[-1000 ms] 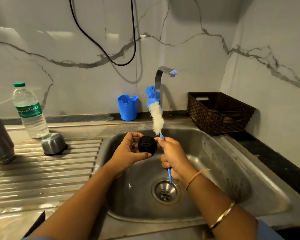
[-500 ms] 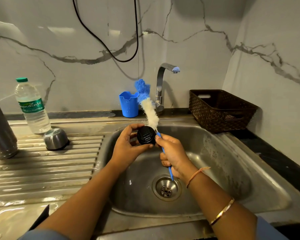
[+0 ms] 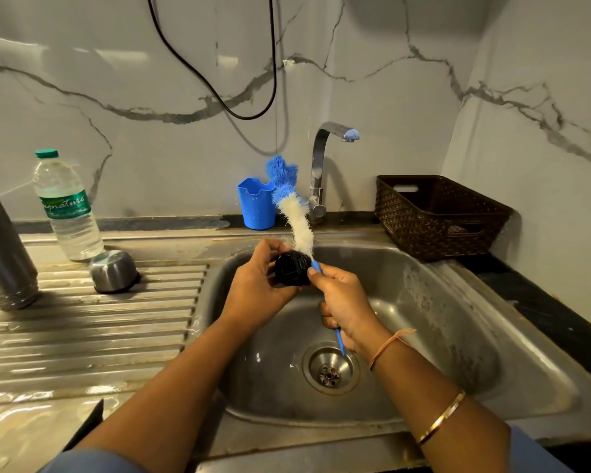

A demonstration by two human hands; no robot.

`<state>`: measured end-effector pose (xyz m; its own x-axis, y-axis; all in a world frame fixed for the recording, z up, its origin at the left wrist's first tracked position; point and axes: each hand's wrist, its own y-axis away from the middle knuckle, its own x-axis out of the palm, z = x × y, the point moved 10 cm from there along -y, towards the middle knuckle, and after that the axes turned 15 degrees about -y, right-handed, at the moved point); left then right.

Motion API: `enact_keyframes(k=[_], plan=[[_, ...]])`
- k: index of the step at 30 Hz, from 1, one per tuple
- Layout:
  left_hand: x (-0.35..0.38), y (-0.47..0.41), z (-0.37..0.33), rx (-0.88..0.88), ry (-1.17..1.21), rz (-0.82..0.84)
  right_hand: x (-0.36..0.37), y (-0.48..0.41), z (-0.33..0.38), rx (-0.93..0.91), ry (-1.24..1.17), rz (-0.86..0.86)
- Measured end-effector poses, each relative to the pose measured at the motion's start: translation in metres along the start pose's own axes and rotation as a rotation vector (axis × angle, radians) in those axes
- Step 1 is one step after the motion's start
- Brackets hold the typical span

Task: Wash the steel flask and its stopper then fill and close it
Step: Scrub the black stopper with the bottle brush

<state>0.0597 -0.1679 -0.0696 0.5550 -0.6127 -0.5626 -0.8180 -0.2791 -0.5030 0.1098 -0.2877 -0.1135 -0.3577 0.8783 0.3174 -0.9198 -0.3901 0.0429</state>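
Stopper (image 3: 291, 273), black and round, is held over the sink (image 3: 458, 322) in the left hand (image 3: 256, 288), its grip closed around the rim with the thumb below and the fingers curled behind. Bottle brush (image 3: 296, 216) is gripped by its thin blue handle in the right hand (image 3: 347, 305), fist closed; the white bristles are pressed against the stopper's upper right edge, and the blue tuft is tilted up toward the tap (image 3: 325, 165). Steel flask (image 3: 4, 254) is seen upright on the worktop's draining board at far left, well apart from both hands, cut off by the frame edge so its top is not shown. Steel cup (image 3: 113, 271) is set mouth-down beside a plastic water bottle (image 3: 67, 209). Handle's middle is hidden inside the right fist. Detail on the stopper's face is too dark to be made out.
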Motion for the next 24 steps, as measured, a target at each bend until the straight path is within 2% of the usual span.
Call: enact_keyframes(k=[17,20,24], plan=[[0.014,-0.001,0.003,0.022,-0.118,0.100,-0.003,0.002,-0.007,0.057,0.020,-0.036],[0.014,0.003,0.002,-0.018,-0.089,0.059,0.000,0.005,-0.006,0.072,-0.020,-0.027],[-0.002,0.001,0.021,-0.164,0.030,-0.119,0.011,0.009,-0.001,0.051,0.036,0.013]])
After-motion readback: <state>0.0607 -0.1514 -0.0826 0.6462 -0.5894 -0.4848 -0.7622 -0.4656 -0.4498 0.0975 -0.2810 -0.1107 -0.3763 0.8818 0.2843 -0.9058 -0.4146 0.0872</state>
